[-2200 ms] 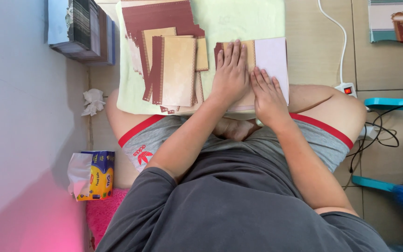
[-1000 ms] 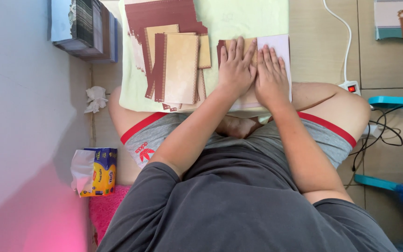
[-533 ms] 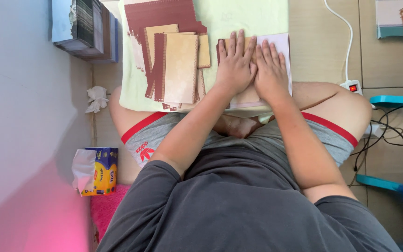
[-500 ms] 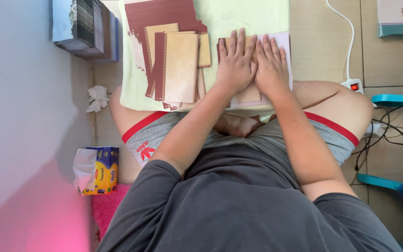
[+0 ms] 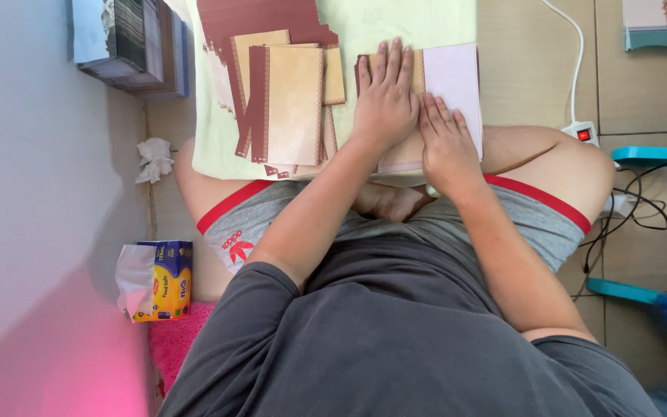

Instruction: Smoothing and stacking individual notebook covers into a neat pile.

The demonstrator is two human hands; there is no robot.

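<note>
I sit cross-legged on the floor with a pale green cloth [image 5: 395,23] spread in front of my knees. My left hand [image 5: 385,96] lies flat, fingers spread, on a folded card piece [image 5: 453,73] that is pale pink with a tan and dark red part under the hand. My right hand [image 5: 445,143] presses flat on the same piece, just nearer to me, its fingers over the lower edge. To the left lies a pile of tan cards [image 5: 295,104] with dark red borders, on top of dark red sheets [image 5: 256,19].
A stack of books [image 5: 129,38] stands at the far left by the wall. A crumpled tissue [image 5: 154,158] and a tissue pack [image 5: 156,279] lie on the floor at left. A white power strip [image 5: 580,131] with cables sits at right, beside a turquoise frame [image 5: 654,154].
My right hand has slid back toward me along the folded piece, while the left hand stays pressed on it. The pale pink part shows more now.
</note>
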